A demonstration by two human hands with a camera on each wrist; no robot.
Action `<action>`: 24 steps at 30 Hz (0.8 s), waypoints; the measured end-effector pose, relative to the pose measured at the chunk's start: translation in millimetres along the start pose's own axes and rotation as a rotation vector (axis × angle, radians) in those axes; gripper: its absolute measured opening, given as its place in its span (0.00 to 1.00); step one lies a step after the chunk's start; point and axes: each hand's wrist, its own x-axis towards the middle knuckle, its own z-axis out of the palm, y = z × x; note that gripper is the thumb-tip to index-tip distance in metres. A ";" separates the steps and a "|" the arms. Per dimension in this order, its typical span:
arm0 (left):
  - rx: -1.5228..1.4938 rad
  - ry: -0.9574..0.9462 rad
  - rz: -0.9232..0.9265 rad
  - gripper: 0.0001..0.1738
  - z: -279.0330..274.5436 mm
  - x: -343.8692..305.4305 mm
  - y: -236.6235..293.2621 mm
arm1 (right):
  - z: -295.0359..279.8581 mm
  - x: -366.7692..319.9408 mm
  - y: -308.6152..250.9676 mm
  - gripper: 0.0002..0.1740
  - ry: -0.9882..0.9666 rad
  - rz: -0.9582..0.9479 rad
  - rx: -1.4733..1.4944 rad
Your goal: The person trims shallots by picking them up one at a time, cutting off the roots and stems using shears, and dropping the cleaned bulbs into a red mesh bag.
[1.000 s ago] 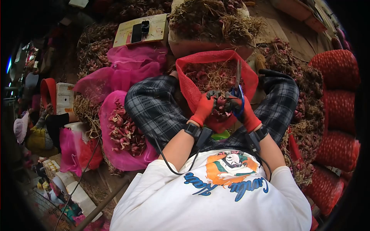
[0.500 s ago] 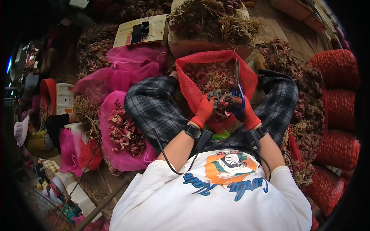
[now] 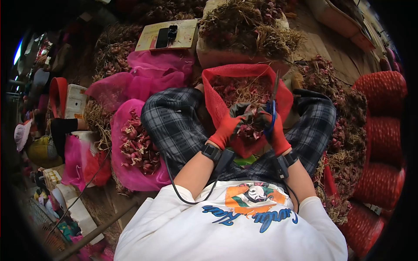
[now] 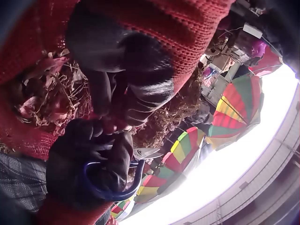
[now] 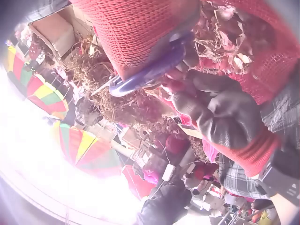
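Note:
Both hands wear red knit gloves with dark grey coated fingers and meet over the near side of an open red mesh bag point(image 3: 214, 93). Inside it lie shallots point(image 3: 248, 132) with dry stalks and loose skins. My left hand point(image 3: 230, 125) pinches a small reddish shallot point(image 4: 110, 124), mostly covered by fingers. The right hand point(image 3: 272, 129) holds blue-handled scissors point(image 3: 273, 114), with the handle loop around its fingers and the blades pointing away from the body. In the left wrist view, the right hand's fingertips are right at the shallot too.
A pink mesh bag point(image 3: 114, 148) of trimmed shallots stands left of the crossed legs. Heaped shallots with stalks point(image 3: 344, 117) lie to the right, beside stacked full red sacks point(image 3: 381, 135). Two phones point(image 3: 162, 38) rest on a box ahead. Another person point(image 3: 43, 148) sits far left.
The head view has shifted slightly. Both hands stay together over the red bag, and the shallot between them is now more hidden by fingers. The scissors remain in the right hand.

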 end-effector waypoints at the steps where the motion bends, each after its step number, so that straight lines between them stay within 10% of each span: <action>1: -0.008 0.008 0.032 0.21 1.3 -0.4 1.7 | 1.6 -0.1 0.4 0.13 -0.066 -0.102 -0.150; 16: 0.870 0.281 -0.008 0.27 9.9 -32.3 31.7 | 29.5 -18.2 -16.7 0.17 -0.001 -0.171 -0.393; 24: 0.815 0.493 0.045 0.16 10.8 -20.4 -13.6 | 35.8 -18.8 -9.9 0.15 -0.037 -0.111 -0.285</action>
